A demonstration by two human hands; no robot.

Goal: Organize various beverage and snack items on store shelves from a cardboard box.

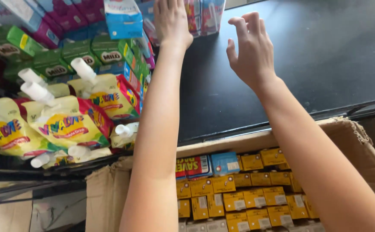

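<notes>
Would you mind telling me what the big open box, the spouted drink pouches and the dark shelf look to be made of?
The open box looks like brown corrugated cardboard, matte, with a frayed, torn rim. The spouted drink pouches seem to be glossy flexible plastic film that creases and catches light, with white, probably hard plastic, caps. The dark shelf is smooth and black with a faint sheen; painted metal or laminate, I cannot tell which.

Both bare arms stretch forward and up. The left hand [171, 19] lies flat, palm down, fingers running past the top edge (tips unseen). The right hand [249, 47] hovers open, fingers loosely curled, holding nothing.
</notes>
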